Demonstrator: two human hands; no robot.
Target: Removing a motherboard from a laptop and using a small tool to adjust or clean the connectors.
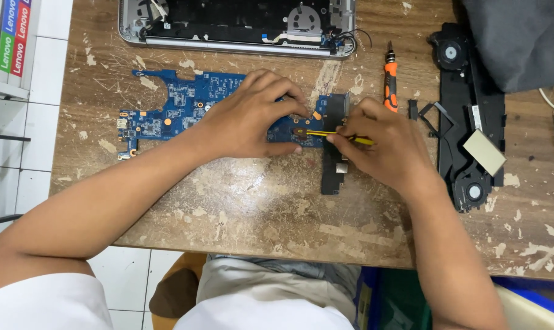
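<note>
left hand (249, 119) flat on blue circuit board (173, 110), fingers spread, pinning it to worn wooden table (258, 208). right hand (381, 146) closed round yellow tool (329, 133), tip on board's right end beside black plate (333, 153). orange screwdriver (391, 82) lies just beyond.

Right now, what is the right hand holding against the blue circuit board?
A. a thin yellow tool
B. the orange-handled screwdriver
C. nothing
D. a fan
A: the right hand grips a thin yellow tool with its tip on the blue circuit board, while the orange-handled screwdriver lies untouched on the table.
</note>
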